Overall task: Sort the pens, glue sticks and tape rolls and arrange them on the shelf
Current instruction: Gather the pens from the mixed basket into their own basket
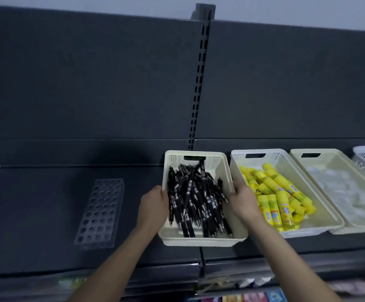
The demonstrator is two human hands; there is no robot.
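Gripping pen basket (199, 241), left hand (153, 204) and right hand (243, 203), fingers (163, 193) curled over rims; next, probably pens (195, 199) into nine-o'clock rack (101, 214).

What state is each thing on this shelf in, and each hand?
pen basket, full of black pens, held at both sides
left hand, grips its left rim
right hand, grips its right rim
glue stick basket, on shelf, holding yellow glue sticks
third basket, on shelf, contents blurred
clear rack, holes empty

no readable text, labels on pens (195, 201) and glue sticks (279, 197) too blurred to read
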